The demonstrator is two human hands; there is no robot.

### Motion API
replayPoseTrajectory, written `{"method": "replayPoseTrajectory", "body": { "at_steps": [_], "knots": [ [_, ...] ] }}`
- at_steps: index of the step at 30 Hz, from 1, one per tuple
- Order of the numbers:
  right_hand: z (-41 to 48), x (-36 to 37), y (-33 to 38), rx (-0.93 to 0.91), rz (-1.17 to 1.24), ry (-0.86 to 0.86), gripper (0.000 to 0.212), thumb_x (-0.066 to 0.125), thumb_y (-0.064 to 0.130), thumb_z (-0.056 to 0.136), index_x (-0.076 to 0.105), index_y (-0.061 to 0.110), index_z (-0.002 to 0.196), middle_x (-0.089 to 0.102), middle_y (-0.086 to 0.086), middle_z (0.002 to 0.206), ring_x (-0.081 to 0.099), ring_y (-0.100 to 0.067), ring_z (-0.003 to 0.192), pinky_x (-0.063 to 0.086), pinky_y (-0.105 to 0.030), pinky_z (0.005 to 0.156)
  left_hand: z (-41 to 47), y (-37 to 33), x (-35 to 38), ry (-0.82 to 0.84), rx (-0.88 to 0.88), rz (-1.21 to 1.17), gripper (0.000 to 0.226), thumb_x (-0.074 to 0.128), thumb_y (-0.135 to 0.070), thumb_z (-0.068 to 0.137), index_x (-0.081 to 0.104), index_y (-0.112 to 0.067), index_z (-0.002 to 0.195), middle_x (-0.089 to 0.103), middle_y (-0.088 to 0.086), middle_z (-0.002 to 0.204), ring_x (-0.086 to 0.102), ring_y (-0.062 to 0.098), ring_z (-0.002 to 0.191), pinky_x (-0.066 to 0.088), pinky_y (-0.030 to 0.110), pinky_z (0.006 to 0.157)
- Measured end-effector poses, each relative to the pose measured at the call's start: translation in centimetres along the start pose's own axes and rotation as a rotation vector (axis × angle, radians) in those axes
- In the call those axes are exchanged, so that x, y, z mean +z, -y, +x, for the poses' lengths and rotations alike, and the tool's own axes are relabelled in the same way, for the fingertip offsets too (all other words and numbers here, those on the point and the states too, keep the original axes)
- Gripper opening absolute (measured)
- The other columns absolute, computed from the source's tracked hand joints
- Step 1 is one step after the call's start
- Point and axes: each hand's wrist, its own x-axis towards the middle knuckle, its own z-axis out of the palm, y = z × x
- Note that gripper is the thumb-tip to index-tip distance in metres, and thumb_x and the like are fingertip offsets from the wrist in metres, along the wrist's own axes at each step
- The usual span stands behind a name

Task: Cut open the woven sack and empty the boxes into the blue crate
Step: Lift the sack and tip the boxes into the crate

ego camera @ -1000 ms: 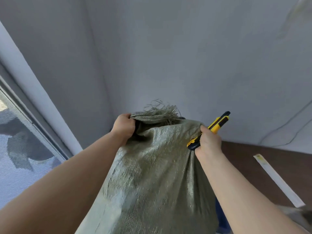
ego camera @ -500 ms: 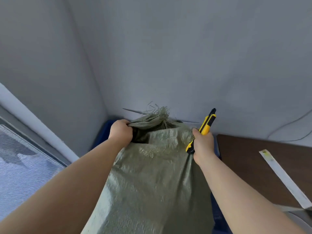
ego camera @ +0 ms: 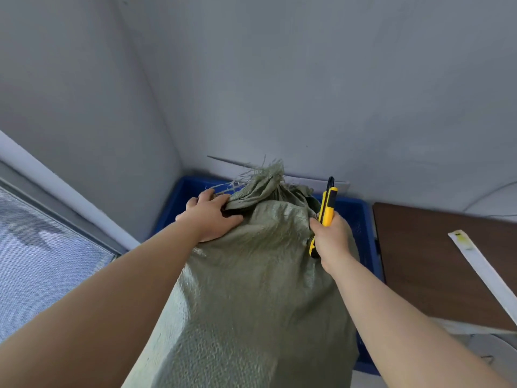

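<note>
- Lit softly and evenly by daylight; bright enough throughout.
- Brightest at the left, by the window (ego camera: 42,261), washed pale there.
- Shaded cool grey across the walls (ego camera: 307,79), darkest down the corner.
- Faintly glossy along the left flank of the woven sack (ego camera: 251,289); deeply shadowed inside the folds at its top.
- Bent by the wide lens: straight window frame (ego camera: 70,200) slanted, forearms (ego camera: 98,317) swollen toward the lower corners.
- Slightly soft and smeared all over; finest detail lost in the frayed threads (ego camera: 251,175) and on the tip of the utility knife (ego camera: 327,208).
</note>
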Motion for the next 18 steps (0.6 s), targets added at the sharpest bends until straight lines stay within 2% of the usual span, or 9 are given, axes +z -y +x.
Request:
{"method": "replayPoseTrajectory", "body": {
  "at_steps": [2, 6, 9, 12, 13, 15, 17, 18],
  "knots": [
    [-0.1, 0.2, -0.6, 0.034, 0.025, 0.008, 0.013, 0.057, 0.016, 0.093, 0.055, 0.016, 0.106, 0.061, -0.008, 0.099, 0.059, -0.022, 0.086, 0.041, -0.027, 0.059, -0.5, -0.2, -0.1, 0.04, 0.0, 0.088, 0.084, 0.043, -0.078, 0.073, 0.014, -0.047, 0.146, -0.004, -0.008, 0.161, 0.017, 0.034, 0.146, 0.029, 0.05, 0.112],
    [-0.5, 0.2, -1.3, 0.056, 0.041, 0.02, 0.016, 0.057, 0.013, 0.093, 0.056, 0.013, 0.108, 0.061, -0.008, 0.098, 0.054, -0.014, 0.075, 0.039, -0.026, 0.057, -1.5, -0.3, -1.3, 0.058, 0.024, 0.145, 0.082, 0.047, -0.072, 0.076, 0.015, -0.047, 0.147, -0.005, -0.005, 0.161, 0.039, 0.029, 0.137, 0.036, 0.038, 0.104],
    [-0.8, 0.2, -1.6, 0.063, 0.057, 0.023, 0.016, 0.057, 0.013, 0.093, 0.056, 0.014, 0.108, 0.059, -0.005, 0.096, 0.054, -0.016, 0.08, 0.04, -0.028, 0.063, -2.1, 0.5, -1.6, 0.063, 0.003, 0.073, 0.087, 0.053, -0.07, 0.073, 0.017, -0.044, 0.148, 0.0, -0.003, 0.161, 0.037, 0.03, 0.138, 0.035, 0.039, 0.107],
    [-1.4, 0.0, -1.9, 0.073, 0.05, 0.022, 0.013, 0.056, 0.013, 0.093, 0.055, 0.012, 0.107, 0.054, -0.005, 0.089, 0.053, -0.021, 0.081, 0.038, -0.026, 0.06, -3.4, 1.5, -0.9, 0.026, 0.0, -0.05, 0.084, 0.061, -0.063, 0.075, 0.028, -0.036, 0.147, 0.001, -0.003, 0.159, 0.04, 0.028, 0.134, 0.039, 0.036, 0.105],
    [-1.7, -0.1, -2.1, 0.074, 0.04, 0.019, 0.014, 0.056, 0.014, 0.094, 0.055, 0.012, 0.107, 0.054, -0.005, 0.089, 0.053, -0.021, 0.081, 0.037, -0.025, 0.058, -3.9, 1.8, -0.6, -0.006, 0.006, -0.109, 0.079, 0.062, -0.062, 0.076, 0.035, -0.034, 0.144, 0.004, -0.002, 0.158, 0.043, 0.026, 0.13, 0.041, 0.032, 0.1],
    [-2.4, -0.5, -2.3, 0.081, -0.001, 0.003, 0.013, 0.056, 0.015, 0.094, 0.055, 0.012, 0.107, 0.055, -0.004, 0.09, 0.051, -0.014, 0.073, 0.033, -0.023, 0.054, -4.9, 2.1, -0.3, -0.05, 0.031, -0.203, 0.07, 0.064, -0.061, 0.075, 0.046, -0.03, 0.136, 0.026, 0.001, 0.15, 0.05, 0.02, 0.116, 0.042, 0.026, 0.089],
    [-2.7, -0.7, -2.7, 0.087, -0.013, -0.004, 0.015, 0.056, 0.016, 0.095, 0.056, 0.012, 0.109, 0.055, -0.003, 0.088, 0.046, -0.008, 0.068, 0.032, -0.023, 0.053, -5.8, 2.1, -0.1, -0.035, 0.06, -0.287, 0.075, 0.07, -0.06, 0.069, 0.047, -0.028, 0.133, 0.046, -0.002, 0.131, 0.052, 0.014, 0.1, 0.043, 0.024, 0.082],
    [-2.9, -0.8, -3.0, 0.094, -0.011, 0.0, 0.016, 0.056, 0.016, 0.095, 0.056, 0.012, 0.11, 0.054, -0.001, 0.085, 0.045, -0.008, 0.067, 0.032, -0.023, 0.053, -6.2, 2.2, 0.2, -0.014, 0.061, -0.328, 0.084, 0.075, -0.06, 0.064, 0.044, -0.029, 0.136, 0.046, -0.004, 0.124, 0.05, 0.013, 0.098, 0.043, 0.025, 0.083]
  ]
}}
